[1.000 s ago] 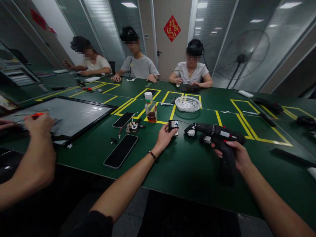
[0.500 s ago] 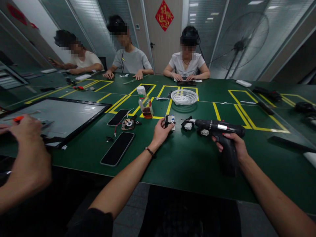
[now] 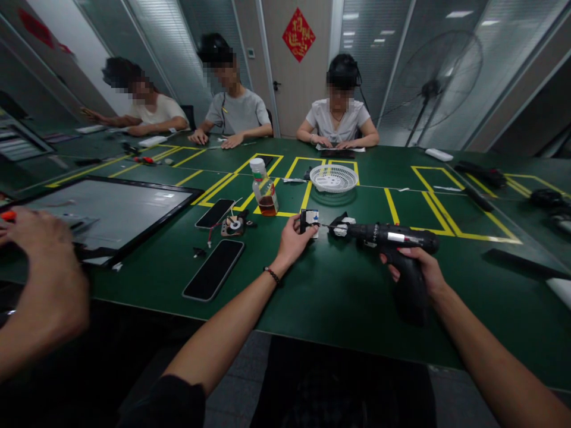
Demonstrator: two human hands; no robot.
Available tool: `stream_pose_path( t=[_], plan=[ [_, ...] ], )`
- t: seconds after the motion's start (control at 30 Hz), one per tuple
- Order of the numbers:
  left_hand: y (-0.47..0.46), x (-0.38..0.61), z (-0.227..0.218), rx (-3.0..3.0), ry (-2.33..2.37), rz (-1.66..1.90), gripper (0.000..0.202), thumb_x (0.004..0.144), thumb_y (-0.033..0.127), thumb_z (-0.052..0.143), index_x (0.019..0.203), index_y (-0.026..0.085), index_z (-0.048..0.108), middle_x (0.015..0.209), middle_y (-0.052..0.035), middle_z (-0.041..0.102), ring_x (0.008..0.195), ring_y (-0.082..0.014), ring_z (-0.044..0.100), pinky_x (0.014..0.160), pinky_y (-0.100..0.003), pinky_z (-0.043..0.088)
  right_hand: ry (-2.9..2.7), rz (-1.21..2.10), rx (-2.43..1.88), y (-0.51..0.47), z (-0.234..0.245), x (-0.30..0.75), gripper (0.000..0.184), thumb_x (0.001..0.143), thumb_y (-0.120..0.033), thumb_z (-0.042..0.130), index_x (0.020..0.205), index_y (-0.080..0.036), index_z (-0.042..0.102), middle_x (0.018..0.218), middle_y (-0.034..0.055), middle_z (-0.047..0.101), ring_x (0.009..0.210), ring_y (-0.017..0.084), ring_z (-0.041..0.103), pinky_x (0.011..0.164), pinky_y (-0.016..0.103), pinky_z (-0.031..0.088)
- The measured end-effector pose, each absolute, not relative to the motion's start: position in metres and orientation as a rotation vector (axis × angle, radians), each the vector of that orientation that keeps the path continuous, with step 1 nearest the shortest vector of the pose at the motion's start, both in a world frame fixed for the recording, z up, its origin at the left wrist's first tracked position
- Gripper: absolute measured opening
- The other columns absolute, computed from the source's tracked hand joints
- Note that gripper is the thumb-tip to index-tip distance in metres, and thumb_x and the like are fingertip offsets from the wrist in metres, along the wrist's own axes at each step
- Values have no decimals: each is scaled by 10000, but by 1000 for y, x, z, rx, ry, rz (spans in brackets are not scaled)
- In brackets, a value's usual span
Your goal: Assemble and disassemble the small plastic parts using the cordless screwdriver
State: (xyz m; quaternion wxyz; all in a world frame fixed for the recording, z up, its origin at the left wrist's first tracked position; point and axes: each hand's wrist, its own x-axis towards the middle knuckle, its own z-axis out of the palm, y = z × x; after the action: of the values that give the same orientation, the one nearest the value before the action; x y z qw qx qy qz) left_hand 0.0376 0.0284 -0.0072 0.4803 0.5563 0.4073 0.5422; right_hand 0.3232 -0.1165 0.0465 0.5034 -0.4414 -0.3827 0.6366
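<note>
My right hand (image 3: 417, 267) is wrapped round the grip of a black cordless drill (image 3: 392, 238), whose thin bit points left. In my left hand (image 3: 294, 241) is a small black-and-white part (image 3: 309, 219), pinched between thumb and fingers just above the table. The bit's tip comes close to this part; whether it touches, I cannot tell. Behind the bit lies a black-and-white piece (image 3: 343, 226) on the table. Left of my left hand sit a small motor-like part with wires (image 3: 234, 224), a phone (image 3: 214, 270) and another dark phone-like slab (image 3: 215, 213).
A bottle of reddish liquid (image 3: 264, 190) and a white plastic basket (image 3: 333, 178) stand beyond my hands. A large framed panel (image 3: 134, 205) lies at left, by a co-worker's arm (image 3: 49, 273). Several people sit across the green table (image 3: 348, 309), which bears yellow tape.
The drill has moved left, bringing its bit up to the part in my left hand. The neighbour's hand at left has shifted slightly left, holding something orange.
</note>
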Motion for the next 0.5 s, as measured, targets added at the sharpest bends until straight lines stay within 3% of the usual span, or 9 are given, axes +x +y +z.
stream_pose_path(
  t=[0.5],
  plan=[
    [27, 38, -9, 1357, 1051, 1345, 668, 696, 336, 820, 1269, 165, 523, 1223, -169, 654, 1105, -250, 650, 1016, -456, 469, -947, 1580, -1075, -116, 41, 327, 348, 848, -418, 536, 899, -124, 714, 596, 64, 614, 501, 173, 525, 475, 285, 461]
  ],
)
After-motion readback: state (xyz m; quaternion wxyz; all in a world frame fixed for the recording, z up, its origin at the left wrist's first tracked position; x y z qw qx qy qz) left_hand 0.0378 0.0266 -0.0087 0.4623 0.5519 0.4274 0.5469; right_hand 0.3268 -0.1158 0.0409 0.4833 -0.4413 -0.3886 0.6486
